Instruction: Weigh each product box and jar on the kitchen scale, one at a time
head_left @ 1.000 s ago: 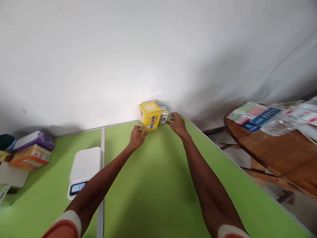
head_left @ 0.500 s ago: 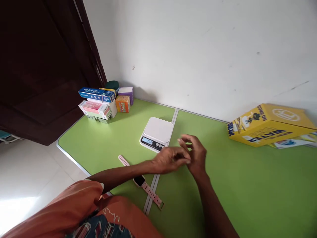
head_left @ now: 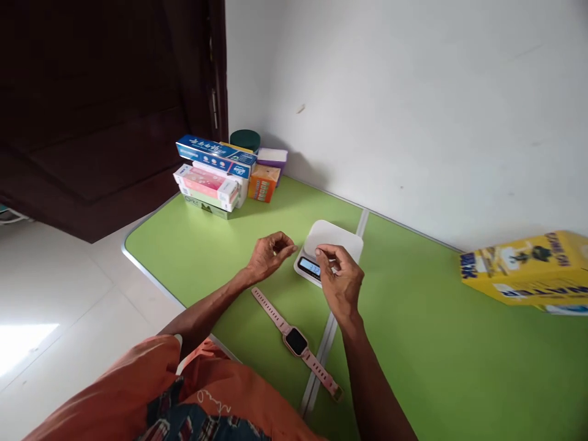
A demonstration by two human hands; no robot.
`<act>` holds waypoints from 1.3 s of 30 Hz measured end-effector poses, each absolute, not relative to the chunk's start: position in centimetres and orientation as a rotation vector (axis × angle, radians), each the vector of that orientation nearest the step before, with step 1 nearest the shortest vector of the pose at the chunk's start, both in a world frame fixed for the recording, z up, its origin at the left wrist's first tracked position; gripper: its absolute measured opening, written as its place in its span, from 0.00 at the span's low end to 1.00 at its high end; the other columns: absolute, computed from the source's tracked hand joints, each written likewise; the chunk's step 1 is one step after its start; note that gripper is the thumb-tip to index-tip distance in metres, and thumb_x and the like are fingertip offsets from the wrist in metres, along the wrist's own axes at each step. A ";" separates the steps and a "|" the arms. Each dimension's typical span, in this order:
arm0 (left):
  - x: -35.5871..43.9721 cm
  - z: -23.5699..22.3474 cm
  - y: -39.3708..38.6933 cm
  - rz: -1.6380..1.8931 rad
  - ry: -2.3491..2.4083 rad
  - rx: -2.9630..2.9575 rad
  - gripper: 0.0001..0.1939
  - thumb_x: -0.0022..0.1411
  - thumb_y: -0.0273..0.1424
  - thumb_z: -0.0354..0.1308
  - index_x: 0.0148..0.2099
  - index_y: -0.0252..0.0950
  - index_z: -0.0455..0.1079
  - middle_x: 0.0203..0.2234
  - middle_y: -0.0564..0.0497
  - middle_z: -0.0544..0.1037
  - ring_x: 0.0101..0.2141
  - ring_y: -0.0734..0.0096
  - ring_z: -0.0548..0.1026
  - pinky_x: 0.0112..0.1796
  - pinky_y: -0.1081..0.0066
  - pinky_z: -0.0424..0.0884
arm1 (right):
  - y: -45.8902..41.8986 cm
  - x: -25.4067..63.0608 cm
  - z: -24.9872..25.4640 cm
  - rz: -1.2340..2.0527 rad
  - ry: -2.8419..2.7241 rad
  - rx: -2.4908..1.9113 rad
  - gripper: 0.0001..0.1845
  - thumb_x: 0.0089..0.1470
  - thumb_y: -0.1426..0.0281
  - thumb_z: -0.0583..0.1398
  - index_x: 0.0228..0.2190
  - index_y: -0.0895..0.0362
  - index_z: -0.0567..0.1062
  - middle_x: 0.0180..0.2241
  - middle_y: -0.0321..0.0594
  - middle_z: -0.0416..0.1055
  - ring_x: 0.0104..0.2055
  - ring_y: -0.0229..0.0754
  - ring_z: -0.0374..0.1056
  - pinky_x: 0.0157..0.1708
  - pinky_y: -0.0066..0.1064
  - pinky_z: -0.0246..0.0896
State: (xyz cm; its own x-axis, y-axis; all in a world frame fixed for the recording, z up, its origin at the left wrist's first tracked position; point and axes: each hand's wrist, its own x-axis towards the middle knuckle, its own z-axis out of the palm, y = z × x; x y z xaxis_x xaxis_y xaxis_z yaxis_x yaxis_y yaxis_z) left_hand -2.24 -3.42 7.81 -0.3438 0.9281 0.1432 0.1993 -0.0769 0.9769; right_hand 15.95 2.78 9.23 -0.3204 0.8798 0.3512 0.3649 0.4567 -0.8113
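Observation:
My left hand (head_left: 271, 254) hovers just left of a white kitchen scale (head_left: 353, 240). Its thumb and fingers are pinched together, and anything between them is too small to make out. In front of the scale's plate, my right hand (head_left: 340, 278) is curled with thumb and forefinger closed. Whatever it may hold cannot be seen. The scale's lit display seems to read 372, and that hand covers its buttons. Nearer to me, a pink-strapped smartwatch (head_left: 296, 341) lies stretched out flat on the green table (head_left: 441, 355), dark screen up.
Small boxes are stacked at the back left, a blue carton (head_left: 215, 156) on top, beside an orange box (head_left: 263, 182) and a dark green lid (head_left: 245, 140). A yellow box (head_left: 523, 269) stands at the right by the wall. The table's left edge borders the floor.
My hands, close together before, have separated: the left moved left of the scale, the right in front of its plate. The view has shifted, and the whole watch now shows.

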 end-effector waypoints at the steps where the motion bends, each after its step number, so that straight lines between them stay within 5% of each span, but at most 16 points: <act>1: -3.4 7.9 -3.6 1.523 1.622 1.218 0.12 0.67 0.41 0.65 0.36 0.37 0.75 0.29 0.51 0.81 0.30 0.71 0.76 0.36 0.69 0.74 | 2.8 14.8 9.5 0.818 -1.920 -1.008 0.12 0.68 0.57 0.60 0.39 0.51 0.79 0.39 0.45 0.83 0.40 0.50 0.79 0.40 0.39 0.76; 7: -10.5 8.3 -5.2 1.881 2.106 1.119 0.06 0.69 0.36 0.62 0.42 0.39 0.75 0.32 0.50 0.81 0.33 0.69 0.77 0.41 0.68 0.76 | 1.3 7.3 9.1 1.002 -2.099 -0.767 0.13 0.70 0.57 0.58 0.41 0.49 0.78 0.41 0.46 0.82 0.42 0.49 0.78 0.36 0.36 0.76; 13: -17.0 7.7 -6.9 2.155 2.421 1.024 0.11 0.71 0.41 0.62 0.41 0.39 0.72 0.30 0.51 0.78 0.32 0.69 0.76 0.39 0.68 0.74 | 1.9 2.7 8.0 1.033 -2.159 -0.569 0.10 0.67 0.61 0.61 0.46 0.52 0.76 0.43 0.47 0.79 0.42 0.50 0.77 0.33 0.37 0.75; 17: -17.3 6.6 -6.3 2.073 2.358 1.162 0.13 0.73 0.42 0.61 0.38 0.39 0.72 0.27 0.52 0.76 0.27 0.71 0.72 0.33 0.69 0.70 | 5.7 -1.1 11.6 0.736 -2.167 -0.507 0.15 0.67 0.62 0.63 0.52 0.52 0.73 0.51 0.52 0.76 0.54 0.58 0.74 0.49 0.50 0.77; 20: -15.3 5.8 -5.3 1.992 2.219 1.392 0.11 0.74 0.39 0.59 0.40 0.38 0.74 0.28 0.51 0.77 0.28 0.71 0.72 0.33 0.69 0.70 | 8.9 -5.0 15.6 0.514 -2.206 -0.486 0.21 0.68 0.60 0.63 0.59 0.51 0.70 0.59 0.54 0.72 0.63 0.63 0.67 0.63 0.61 0.68; 29: -14.7 7.4 -4.7 2.029 2.110 1.570 0.15 0.79 0.42 0.55 0.57 0.38 0.74 0.41 0.44 0.81 0.37 0.66 0.79 0.38 0.66 0.77 | 12.9 -12.7 18.7 0.356 -2.641 -0.755 0.33 0.64 0.54 0.68 0.60 0.59 0.69 0.60 0.62 0.70 0.67 0.72 0.63 0.63 0.69 0.60; 35: -26.5 15.7 -1.9 1.966 2.692 1.169 0.29 0.75 0.51 0.57 0.67 0.37 0.67 0.62 0.33 0.75 0.63 0.46 0.72 0.64 0.46 0.67 | 13.5 -12.2 18.9 0.397 -2.679 -0.753 0.32 0.61 0.52 0.70 0.56 0.57 0.71 0.60 0.60 0.69 0.66 0.70 0.63 0.61 0.67 0.64; 39: -32.0 19.0 0.9 1.520 2.729 0.813 0.34 0.73 0.50 0.59 0.69 0.31 0.66 0.66 0.24 0.71 0.68 0.32 0.69 0.66 0.41 0.63 | 13.9 -11.7 18.4 0.423 -2.611 -0.729 0.34 0.59 0.50 0.71 0.56 0.57 0.71 0.60 0.61 0.69 0.65 0.72 0.65 0.60 0.68 0.66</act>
State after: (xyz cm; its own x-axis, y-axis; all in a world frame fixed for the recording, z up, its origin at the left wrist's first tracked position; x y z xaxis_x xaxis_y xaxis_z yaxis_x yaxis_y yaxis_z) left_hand -31.98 0.89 19.03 -0.8696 0.3846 0.3095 0.4657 0.4309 0.7730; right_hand -11.71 13.95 18.37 -0.7863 0.5457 0.2899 0.4263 0.8187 -0.3847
